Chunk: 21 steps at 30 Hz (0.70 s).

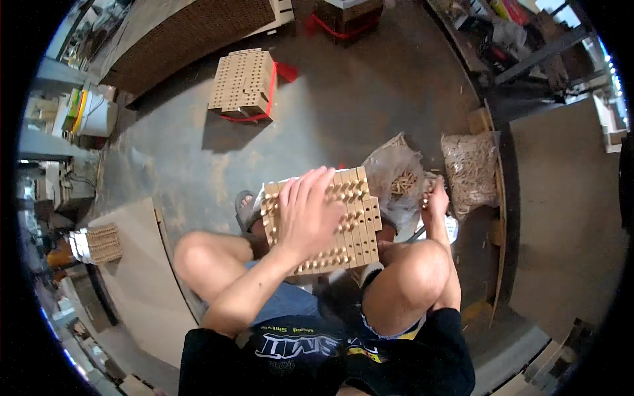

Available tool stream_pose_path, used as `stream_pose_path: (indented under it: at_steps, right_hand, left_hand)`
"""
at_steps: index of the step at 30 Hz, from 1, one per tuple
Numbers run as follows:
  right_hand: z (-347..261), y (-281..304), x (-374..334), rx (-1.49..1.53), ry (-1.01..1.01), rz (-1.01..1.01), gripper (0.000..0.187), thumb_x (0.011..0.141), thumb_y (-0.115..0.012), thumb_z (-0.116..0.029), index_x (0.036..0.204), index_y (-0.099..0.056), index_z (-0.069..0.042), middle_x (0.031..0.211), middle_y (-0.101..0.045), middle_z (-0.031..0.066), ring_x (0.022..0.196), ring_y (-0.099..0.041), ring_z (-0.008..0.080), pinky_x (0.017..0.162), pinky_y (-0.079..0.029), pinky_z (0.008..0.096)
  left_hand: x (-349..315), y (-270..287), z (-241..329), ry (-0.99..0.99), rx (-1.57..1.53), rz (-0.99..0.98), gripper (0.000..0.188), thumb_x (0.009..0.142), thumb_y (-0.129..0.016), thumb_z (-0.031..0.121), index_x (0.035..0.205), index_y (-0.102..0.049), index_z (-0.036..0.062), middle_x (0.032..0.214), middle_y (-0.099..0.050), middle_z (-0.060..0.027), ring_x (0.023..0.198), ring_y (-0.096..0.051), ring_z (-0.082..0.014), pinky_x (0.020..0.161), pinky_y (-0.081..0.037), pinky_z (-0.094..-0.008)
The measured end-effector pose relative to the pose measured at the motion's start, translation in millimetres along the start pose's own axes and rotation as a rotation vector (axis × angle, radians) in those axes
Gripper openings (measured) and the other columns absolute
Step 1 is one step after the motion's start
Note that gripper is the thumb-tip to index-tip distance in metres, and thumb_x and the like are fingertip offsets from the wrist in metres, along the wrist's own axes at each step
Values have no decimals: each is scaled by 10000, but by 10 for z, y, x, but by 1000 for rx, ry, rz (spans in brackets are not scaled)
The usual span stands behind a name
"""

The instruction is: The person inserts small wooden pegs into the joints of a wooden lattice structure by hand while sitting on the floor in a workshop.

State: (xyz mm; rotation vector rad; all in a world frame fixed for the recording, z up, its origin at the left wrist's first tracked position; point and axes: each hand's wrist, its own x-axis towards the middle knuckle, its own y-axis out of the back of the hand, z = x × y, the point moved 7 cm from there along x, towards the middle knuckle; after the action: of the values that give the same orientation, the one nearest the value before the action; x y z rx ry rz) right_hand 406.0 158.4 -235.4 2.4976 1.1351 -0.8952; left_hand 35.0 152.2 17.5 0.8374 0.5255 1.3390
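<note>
A stack of pale wooden boards [367,249] stands between my knees, its top face drilled with rows of holes. Short wooden dowels stick up from most of the rows, while holes at the right side show no dowel. My left hand [307,214] lies over the dowels with its fingers stretched out, hiding part of the middle rows. Out to the right, beside my knee, my right hand [434,199] is closed with what look like small wooden dowels at its fingers. An opened clear plastic bag [395,162] with loose dowels lies just left of that hand.
A full clear bag of dowels [470,170] lies at the right. Ahead on the floor is another drilled wooden stack [243,82], bound with red strap. A large board stack [191,39] stands at the far left, shelving [541,59] at the far right. Flat panels [139,284] lie left.
</note>
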Motion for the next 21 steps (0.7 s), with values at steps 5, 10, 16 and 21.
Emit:
stream_pose_path:
  at_steps: [5,10,16,21]
  right_hand:
    - [-1712,-218,-1324,-17,314,-197,385,1055,-545,-447,969,-636,-84,782,-546,-53,608,-441,56,522,-371,245]
    - [-2306,-1252,-2742,-415,534,-541,349,1045,-566,-418,975,-685,-98,870,-640,-17,655,-547,37,506,-420,193]
    - [-1280,-1995,-3163,-595,524,-651,191,1013,-638,-204,1047,-693,-25,890,-685,26,729,-634,108,657,-530,262]
    - [-929,-1954,-3237,-622,1064,-576,148,924,-732,-113,1026,-715,-6,903,-702,112,786,-675,152,722,-558,279]
  left_hand:
    - [-28,108,107,108,-584,99,523,1080,-363,391,1427,-486,20,1474,-487,-164,1428,-409,-275,1212,-263,-490]
    - [-141,36,380,395,-1293,-76,657,1082,-264,540,1461,-412,24,1507,-437,-170,1434,-398,-296,1158,-384,-470]
    - [-200,-465,233,780,-2083,-74,600,1047,-337,612,1252,-589,108,1300,-612,-51,1245,-546,-217,1018,-487,-429]
    - [-284,-375,232,796,-2065,64,519,1070,-344,551,1285,-581,142,1204,-624,-73,1154,-587,-245,1006,-478,-445]
